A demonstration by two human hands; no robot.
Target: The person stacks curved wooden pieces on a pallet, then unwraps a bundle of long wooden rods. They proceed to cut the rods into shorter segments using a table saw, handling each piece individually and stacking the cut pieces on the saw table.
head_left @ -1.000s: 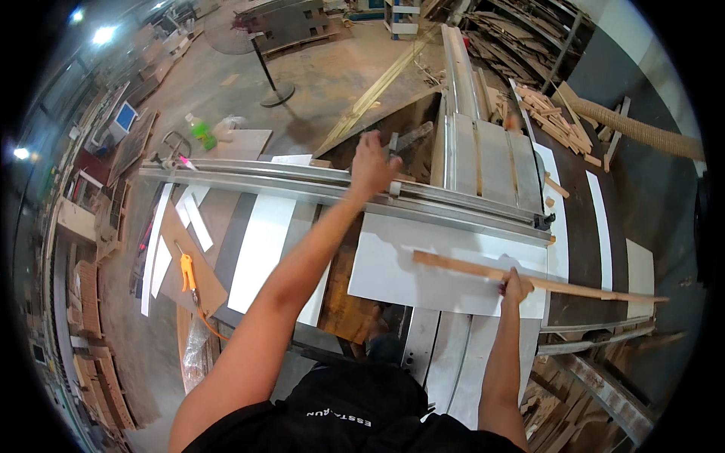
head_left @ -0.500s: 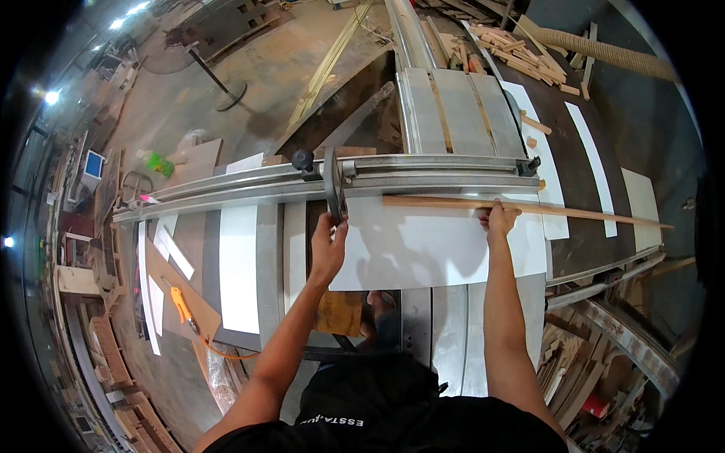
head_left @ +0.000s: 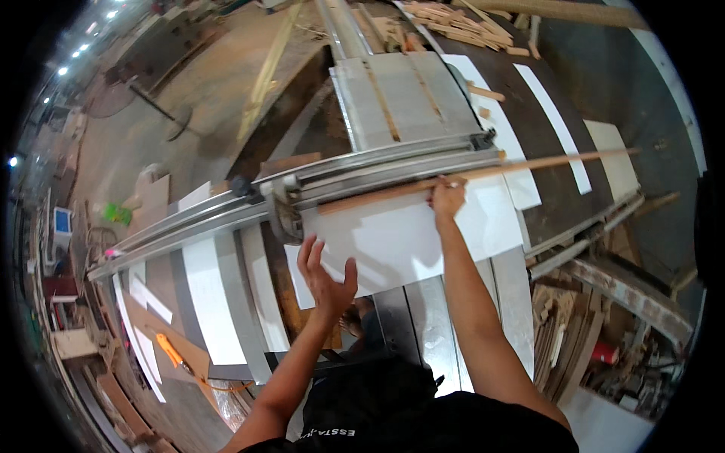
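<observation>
My right hand grips a long thin wooden strip near its middle, thumb and fingers closed around it. The strip lies along the near side of a metal fence, over a white panel on the saw table. Fingers apart and holding nothing, my left hand hovers above the panel's left end. Just beyond it, a metal stop with a black knob sits on the fence.
Several white strips and an orange air gun with a hose lie at the left. To the right, a dark table carries wood offcuts and white pieces. Scrap wood is stacked below it.
My left hand has come off the metal stop, drawn back toward me and opened. My right hand keeps its hold on the wooden strip. The whole view has turned and shifted.
</observation>
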